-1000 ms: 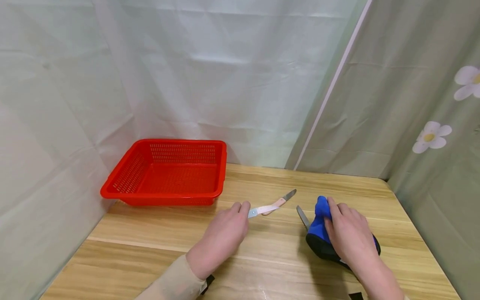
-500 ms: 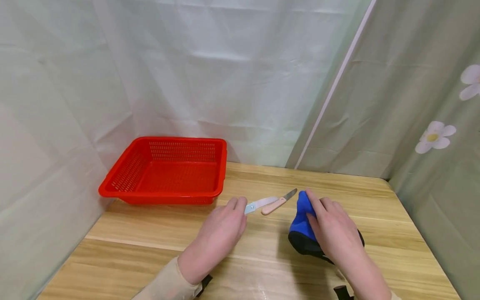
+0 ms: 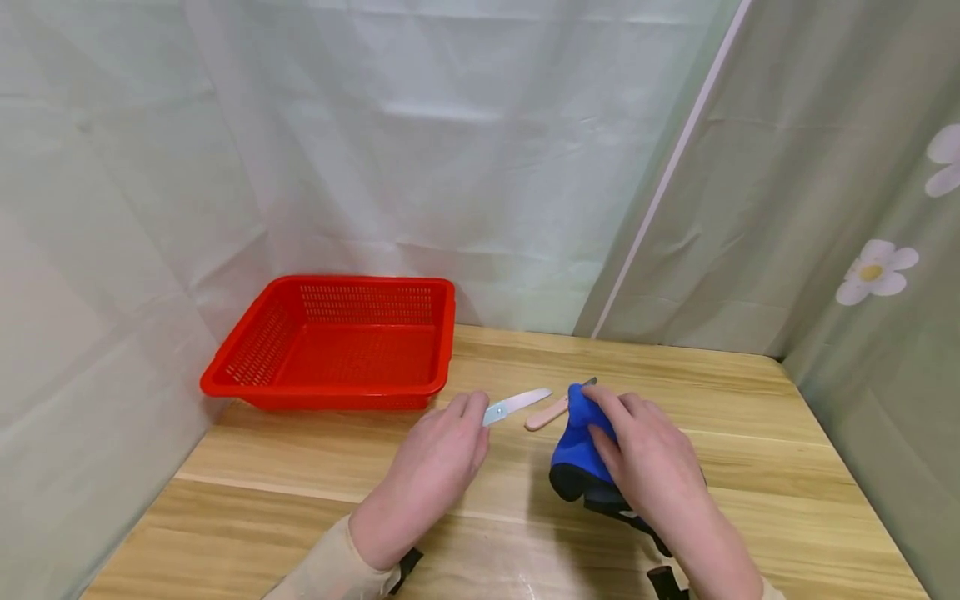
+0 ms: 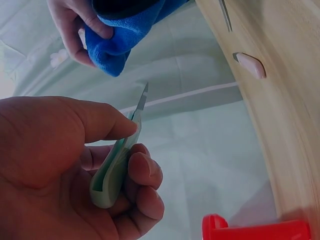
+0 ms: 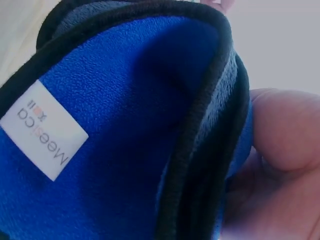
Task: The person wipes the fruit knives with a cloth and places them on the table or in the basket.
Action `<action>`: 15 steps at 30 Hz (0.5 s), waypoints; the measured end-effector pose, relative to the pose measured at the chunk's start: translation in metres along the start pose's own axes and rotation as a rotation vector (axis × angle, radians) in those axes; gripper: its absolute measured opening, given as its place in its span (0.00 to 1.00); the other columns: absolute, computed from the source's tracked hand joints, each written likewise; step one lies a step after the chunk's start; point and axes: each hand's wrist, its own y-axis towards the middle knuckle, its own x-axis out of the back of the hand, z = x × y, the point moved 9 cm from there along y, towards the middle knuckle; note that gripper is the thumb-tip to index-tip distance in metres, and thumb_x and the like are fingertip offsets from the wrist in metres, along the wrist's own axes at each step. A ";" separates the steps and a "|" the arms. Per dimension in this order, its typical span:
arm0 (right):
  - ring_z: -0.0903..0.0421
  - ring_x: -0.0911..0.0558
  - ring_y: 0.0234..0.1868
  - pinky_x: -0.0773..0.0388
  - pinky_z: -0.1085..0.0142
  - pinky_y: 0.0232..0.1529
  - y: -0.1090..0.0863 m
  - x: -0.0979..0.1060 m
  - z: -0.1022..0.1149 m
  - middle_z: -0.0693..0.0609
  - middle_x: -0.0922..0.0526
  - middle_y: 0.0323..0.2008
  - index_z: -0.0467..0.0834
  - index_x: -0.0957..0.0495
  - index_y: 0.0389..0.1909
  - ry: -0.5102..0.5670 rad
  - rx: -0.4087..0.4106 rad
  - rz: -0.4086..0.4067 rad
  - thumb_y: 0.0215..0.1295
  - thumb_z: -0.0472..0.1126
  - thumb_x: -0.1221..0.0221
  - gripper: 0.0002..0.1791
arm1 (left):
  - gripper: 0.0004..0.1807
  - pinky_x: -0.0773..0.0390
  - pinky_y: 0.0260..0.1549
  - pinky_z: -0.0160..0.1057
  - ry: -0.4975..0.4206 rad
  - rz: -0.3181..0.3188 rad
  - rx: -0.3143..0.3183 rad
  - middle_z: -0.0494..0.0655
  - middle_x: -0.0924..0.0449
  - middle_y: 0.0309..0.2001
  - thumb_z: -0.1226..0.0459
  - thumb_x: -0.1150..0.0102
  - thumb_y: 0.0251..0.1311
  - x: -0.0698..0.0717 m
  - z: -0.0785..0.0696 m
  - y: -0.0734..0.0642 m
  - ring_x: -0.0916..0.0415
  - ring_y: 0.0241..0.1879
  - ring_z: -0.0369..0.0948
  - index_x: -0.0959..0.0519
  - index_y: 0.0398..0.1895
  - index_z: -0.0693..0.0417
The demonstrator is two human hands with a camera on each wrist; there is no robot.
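My left hand (image 3: 431,467) grips a small knife (image 3: 519,403) by its pale blue-green handle, blade pointing right and away. In the left wrist view, thumb and curled fingers wrap the knife handle (image 4: 111,175). My right hand (image 3: 651,450) pinches a bunched blue cloth (image 3: 581,440) with black edging, held over the table right of the blade. A white label (image 5: 45,130) shows on the cloth in the right wrist view. Behind the cloth's left edge lies a pink-handled knife (image 3: 546,415), its blade partly covered. Another metal blade (image 4: 226,16) appears in the left wrist view.
A red plastic basket (image 3: 322,392) with slotted sides stands at the back left of the wooden table (image 3: 300,483). Pale curtains (image 3: 450,167) hang behind the table and along its sides, some with flower prints.
My right hand has carried the cloth left, over the spot where another blade showed. The left hand's knife has shifted slightly left, its tip now apart from the pink-handled knife in the head view.
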 end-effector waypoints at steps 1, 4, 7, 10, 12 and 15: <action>0.43 0.12 0.47 0.14 0.45 0.39 0.000 0.000 0.002 0.46 0.12 0.47 0.52 0.20 0.70 0.006 0.012 -0.008 0.70 0.38 0.25 0.29 | 0.16 0.27 0.25 0.39 0.001 0.002 0.000 0.45 0.26 0.30 0.69 0.24 0.65 0.000 0.000 0.000 0.33 0.21 0.42 0.26 0.44 0.57; 0.45 0.12 0.46 0.14 0.47 0.39 0.002 0.001 0.007 0.48 0.12 0.46 0.53 0.18 0.69 0.024 0.038 -0.035 0.69 0.39 0.24 0.28 | 0.16 0.28 0.25 0.38 -0.004 0.016 0.007 0.45 0.26 0.30 0.68 0.24 0.66 0.000 0.000 0.000 0.33 0.21 0.41 0.26 0.44 0.57; 0.47 0.13 0.45 0.14 0.49 0.39 0.003 0.001 0.011 0.50 0.12 0.44 0.54 0.15 0.68 0.042 0.055 -0.057 0.67 0.39 0.23 0.29 | 0.16 0.28 0.26 0.37 -0.010 0.046 0.019 0.45 0.26 0.30 0.67 0.24 0.67 -0.001 -0.001 0.000 0.34 0.21 0.40 0.26 0.45 0.57; 0.50 0.14 0.44 0.15 0.52 0.38 0.005 0.001 0.017 0.53 0.13 0.43 0.56 0.13 0.66 0.061 0.067 -0.073 0.64 0.38 0.20 0.30 | 0.16 0.28 0.27 0.37 -0.013 0.077 0.035 0.45 0.26 0.31 0.66 0.24 0.68 -0.003 -0.001 0.000 0.34 0.22 0.40 0.26 0.47 0.56; 0.52 0.14 0.43 0.16 0.53 0.37 0.007 0.001 0.021 0.54 0.13 0.43 0.58 0.13 0.66 0.068 0.074 -0.077 0.62 0.38 0.19 0.30 | 0.16 0.28 0.27 0.37 -0.016 0.088 0.041 0.45 0.26 0.32 0.66 0.25 0.69 -0.003 -0.002 0.000 0.34 0.23 0.40 0.26 0.47 0.56; 0.53 0.14 0.43 0.16 0.54 0.37 0.009 -0.001 0.026 0.55 0.13 0.43 0.59 0.12 0.65 0.076 0.077 -0.074 0.60 0.38 0.18 0.31 | 0.16 0.28 0.26 0.37 -0.020 0.090 0.039 0.45 0.27 0.32 0.65 0.25 0.70 -0.004 -0.003 0.000 0.34 0.23 0.40 0.26 0.48 0.55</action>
